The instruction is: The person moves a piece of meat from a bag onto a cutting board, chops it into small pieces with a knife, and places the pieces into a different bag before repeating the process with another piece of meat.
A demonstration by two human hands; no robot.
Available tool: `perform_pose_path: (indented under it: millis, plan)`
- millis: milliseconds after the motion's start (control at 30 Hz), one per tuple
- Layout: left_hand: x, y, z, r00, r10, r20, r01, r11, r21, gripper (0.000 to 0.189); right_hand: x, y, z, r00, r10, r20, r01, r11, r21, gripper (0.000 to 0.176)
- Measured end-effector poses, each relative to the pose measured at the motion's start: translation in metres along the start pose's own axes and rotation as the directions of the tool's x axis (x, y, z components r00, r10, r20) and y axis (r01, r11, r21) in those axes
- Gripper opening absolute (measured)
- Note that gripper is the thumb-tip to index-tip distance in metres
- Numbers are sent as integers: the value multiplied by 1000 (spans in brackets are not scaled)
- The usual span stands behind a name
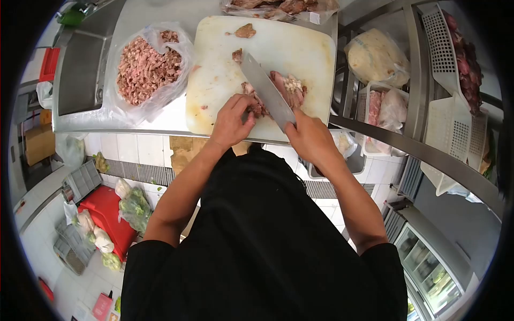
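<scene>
While the fingers of my left hand curl close together against a piece of meat, I cannot tell whether they pinch it or only press it down. The fingers of my right hand wrap tightly around the handle of a broad cleaver, its blade slanting forward and left, just beside the meat. Right of the blade lies a cut heap; near its tip, a small chunk, and farther off, a flat brown scrap. All rest on a white cutting board. Left of the board sits a clear bag of diced pink meat, then a metal sink.
</scene>
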State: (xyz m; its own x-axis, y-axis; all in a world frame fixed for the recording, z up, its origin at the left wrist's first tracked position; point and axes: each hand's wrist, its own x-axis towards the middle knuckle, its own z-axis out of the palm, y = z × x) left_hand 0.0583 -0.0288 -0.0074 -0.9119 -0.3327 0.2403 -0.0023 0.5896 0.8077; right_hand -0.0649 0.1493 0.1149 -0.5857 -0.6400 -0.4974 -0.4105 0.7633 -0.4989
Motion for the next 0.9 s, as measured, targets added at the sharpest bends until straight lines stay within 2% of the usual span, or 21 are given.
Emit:
perform_pose_path:
  millis: [33, 100, 267, 533, 667, 733, 800, 833, 900]
  plan:
    - [0, -2, 1, 1000, 0, 3, 0, 1000, -6, 29, -9, 3, -3, 997, 51, 51, -51, 999, -12, 26]
    - [-1, -5, 2, 998, -49, 27, 50, 998, -46, 28, -23, 11, -3, 996, 60, 63, -59, 998, -9, 29]
    - [-2, -8, 4, 998, -56, 7, 56, 997, -45, 28, -34, 16, 6, 993, 74, 96, -74, 997, -1, 30]
    - [-1, -3, 1, 995, -98, 14, 99, 994, -53, 24, -35, 10, 2, 997, 68, 41, -66, 997, -47, 25]
    - [-2, -3, -2, 999, -49, 5, 49, 999, 15, 25, -46, 14, -2, 994, 58, 90, -51, 995, -87, 25]
    - [-2, 0, -6, 999, -46, 16, 45, 998, 37, 26, -48, 18, 0, 992, 86, 89, -84, 996, -25, 25]
    - [-2, 5, -9, 993, -116, 35, 114, 992, 54, 25, -48, 20, -2, 990, 120, 77, -120, 993, -6, 25]
    - [-1, 4, -9, 993, -117, 35, 115, 992, 57, 25, -49, 20, -2, 985, 157, 66, -158, 987, 15, 25]
    - [1, 4, -10, 999, -22, 40, 20, 998, 57, 25, -51, 22, -3, 987, 149, 68, -150, 989, 8, 26]
